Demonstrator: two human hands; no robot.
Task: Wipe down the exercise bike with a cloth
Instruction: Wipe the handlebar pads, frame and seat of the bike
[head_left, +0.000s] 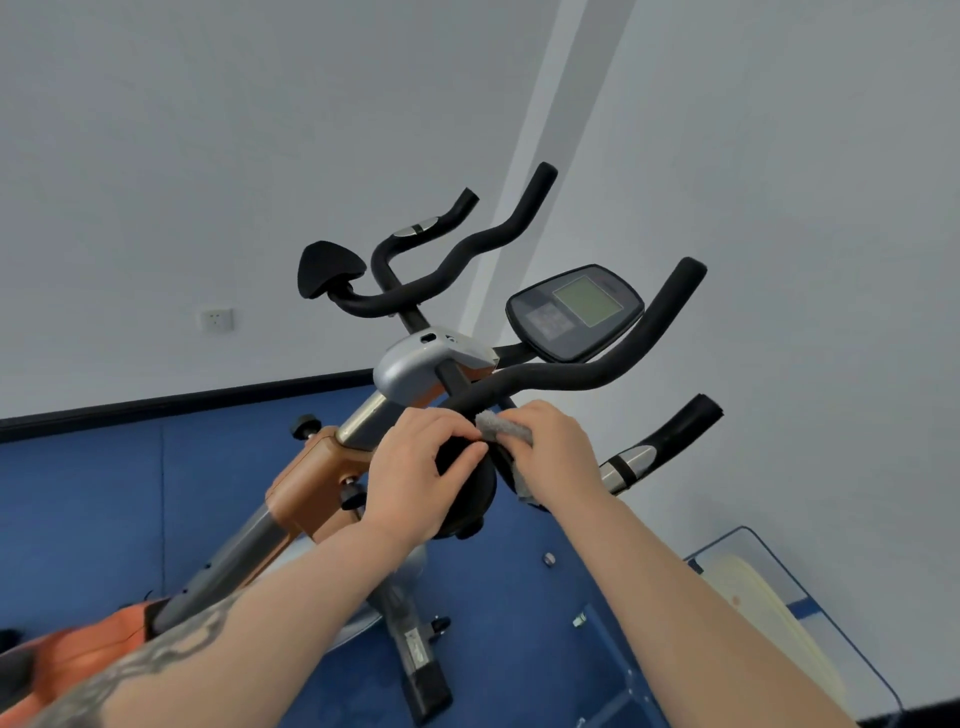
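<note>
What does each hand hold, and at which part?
The right hand grips the grey cloth around its middle, against the handlebar. The left hand holds the black elbow pad at its upper edge.

Soft, even daylight fills the room, bright without harsh glare. The white wall (208, 130) shows only faint shadow bands. The wide-angle lens tilts and bends lines toward the edges. The forearms near the bottom corners look slightly smeared; the centre stays reasonably sharp.
</note>
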